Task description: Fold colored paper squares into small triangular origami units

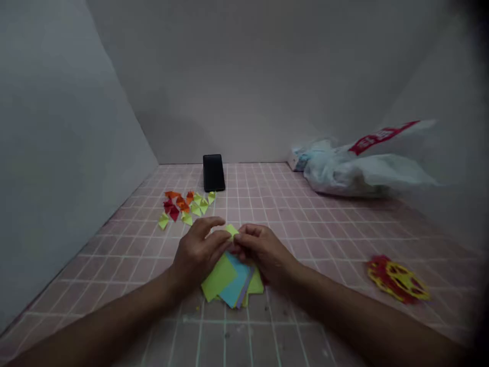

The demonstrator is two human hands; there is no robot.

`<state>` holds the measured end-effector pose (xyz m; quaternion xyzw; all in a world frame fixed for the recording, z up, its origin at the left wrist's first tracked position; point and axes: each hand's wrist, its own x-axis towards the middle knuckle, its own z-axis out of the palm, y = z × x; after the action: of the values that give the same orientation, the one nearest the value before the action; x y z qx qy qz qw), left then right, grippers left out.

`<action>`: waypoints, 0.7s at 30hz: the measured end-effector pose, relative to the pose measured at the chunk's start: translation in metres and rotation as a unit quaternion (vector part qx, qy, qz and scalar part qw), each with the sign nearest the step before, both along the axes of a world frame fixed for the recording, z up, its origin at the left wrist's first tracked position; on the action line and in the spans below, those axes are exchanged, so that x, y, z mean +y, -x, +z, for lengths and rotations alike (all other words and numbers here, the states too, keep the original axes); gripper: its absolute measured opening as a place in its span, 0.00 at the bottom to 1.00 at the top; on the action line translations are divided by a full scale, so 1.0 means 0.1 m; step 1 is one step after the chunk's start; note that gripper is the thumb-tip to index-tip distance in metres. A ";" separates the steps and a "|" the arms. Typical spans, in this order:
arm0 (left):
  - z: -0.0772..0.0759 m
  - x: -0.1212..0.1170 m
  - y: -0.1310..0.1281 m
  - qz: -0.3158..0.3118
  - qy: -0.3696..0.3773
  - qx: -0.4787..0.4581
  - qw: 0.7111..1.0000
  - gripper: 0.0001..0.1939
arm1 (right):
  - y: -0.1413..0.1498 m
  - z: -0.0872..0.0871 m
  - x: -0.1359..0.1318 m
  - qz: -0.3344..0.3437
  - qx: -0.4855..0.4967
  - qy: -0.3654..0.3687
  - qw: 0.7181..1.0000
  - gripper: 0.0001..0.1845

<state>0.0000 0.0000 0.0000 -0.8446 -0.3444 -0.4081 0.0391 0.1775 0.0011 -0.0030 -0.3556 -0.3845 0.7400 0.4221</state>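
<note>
A small folded piece of yellow paper (231, 230) is held up between my two hands. My right hand (265, 250) pinches its right edge between thumb and fingers. My left hand (198, 250) has its thumb against the left side of the same piece, the index finger arched above; its other fingers are mostly hidden. Just below my hands lies a fanned stack of square paper sheets, with a yellow-green sheet (220, 278) at left, a blue sheet (239, 285) in the middle, and purple and more yellow edges at right.
Beyond my left hand lie several small folded paper pieces: yellow (195, 209), orange (183, 204) and red (173, 212). A black phone (214, 173) is behind them. A white plastic bag (344, 173) sits at the back right, and red and yellow cut-out shapes (399, 280) at right. Walls surround the tiled surface.
</note>
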 end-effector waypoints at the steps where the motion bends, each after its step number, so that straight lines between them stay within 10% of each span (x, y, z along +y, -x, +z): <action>1: 0.02 0.00 0.00 -0.009 0.007 -0.003 1.000 0.04 | 0.00 0.02 -0.01 0.016 0.003 -0.005 1.000 0.14; 6: 0.08 -0.01 -0.03 0.008 0.198 -0.139 0.970 0.04 | 0.01 0.07 -0.01 0.006 -0.031 -0.048 0.998 0.16; 13: 0.05 -0.04 -0.12 -0.017 0.538 -0.396 0.744 0.11 | 0.03 0.00 0.00 -0.016 -0.122 -0.143 0.982 0.13; 21: 0.02 -0.02 -0.12 -0.008 0.554 -0.396 0.732 0.12 | 0.01 0.05 -0.02 -0.003 -0.150 -0.120 0.981 0.10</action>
<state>0.0117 -0.0023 0.0017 -0.4812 -0.4872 -0.4425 -0.5791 0.1767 -0.0005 0.0018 -0.4104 -0.5281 0.6259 0.4011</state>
